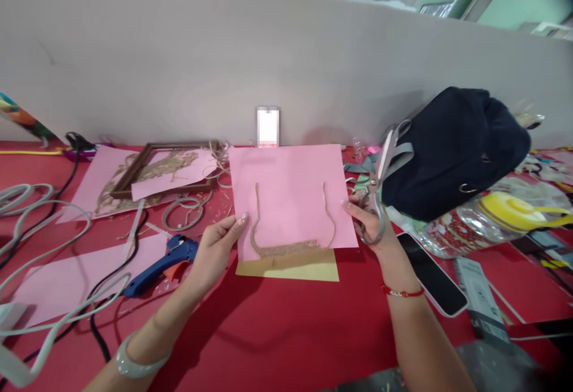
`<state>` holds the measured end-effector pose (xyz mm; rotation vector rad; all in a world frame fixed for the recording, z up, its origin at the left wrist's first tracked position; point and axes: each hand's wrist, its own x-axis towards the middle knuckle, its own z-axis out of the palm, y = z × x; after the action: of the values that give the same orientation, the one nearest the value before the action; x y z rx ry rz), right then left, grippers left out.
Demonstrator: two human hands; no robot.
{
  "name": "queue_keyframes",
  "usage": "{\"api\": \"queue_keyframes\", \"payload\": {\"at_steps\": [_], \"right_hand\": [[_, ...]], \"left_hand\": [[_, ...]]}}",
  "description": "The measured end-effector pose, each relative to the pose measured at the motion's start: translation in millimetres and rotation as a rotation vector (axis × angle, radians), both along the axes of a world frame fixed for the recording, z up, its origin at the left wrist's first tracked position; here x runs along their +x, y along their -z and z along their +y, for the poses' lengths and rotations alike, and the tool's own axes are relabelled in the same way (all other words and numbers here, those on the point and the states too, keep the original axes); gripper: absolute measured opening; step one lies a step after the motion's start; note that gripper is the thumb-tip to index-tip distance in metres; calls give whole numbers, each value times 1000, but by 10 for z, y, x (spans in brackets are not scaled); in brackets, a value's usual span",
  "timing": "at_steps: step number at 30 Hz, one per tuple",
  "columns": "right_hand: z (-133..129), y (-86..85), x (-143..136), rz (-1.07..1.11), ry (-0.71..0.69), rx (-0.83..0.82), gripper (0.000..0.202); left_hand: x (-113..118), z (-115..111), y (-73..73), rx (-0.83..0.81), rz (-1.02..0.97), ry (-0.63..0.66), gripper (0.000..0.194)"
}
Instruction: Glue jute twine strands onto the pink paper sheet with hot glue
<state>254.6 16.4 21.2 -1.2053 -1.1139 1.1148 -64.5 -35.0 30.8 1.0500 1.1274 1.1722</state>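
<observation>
Paper (290, 201), long axis sideways, spans from left hand (219, 240), pinching its left edge, to right hand (369, 224), gripping its right edge and scissors (385, 156).

A hand could pass over the bare red tabletop (286, 332) on the near side of the pink sheet (290, 201). Left of the sheet, the blue glue gun (154, 268), white cord (34, 363) and wooden frame (131, 170) obstruct; right of it, scissors (373, 187), phone (432, 274), dark bag (452, 153) and bottle (465, 225); behind it, the grey partition (224, 52)
</observation>
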Motion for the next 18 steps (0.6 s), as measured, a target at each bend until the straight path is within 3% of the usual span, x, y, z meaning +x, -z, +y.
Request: {"api": "queue_keyframes", "payload": {"at_steps": [13, 18], "right_hand": [[-36, -70, -86, -81, 102, 68, 37], [-25, -68, -90, -85, 136, 52, 37]], "left_hand": [[-34, 14, 75, 17, 47, -69, 54], [4, 11, 45, 69, 112, -17, 51]]}}
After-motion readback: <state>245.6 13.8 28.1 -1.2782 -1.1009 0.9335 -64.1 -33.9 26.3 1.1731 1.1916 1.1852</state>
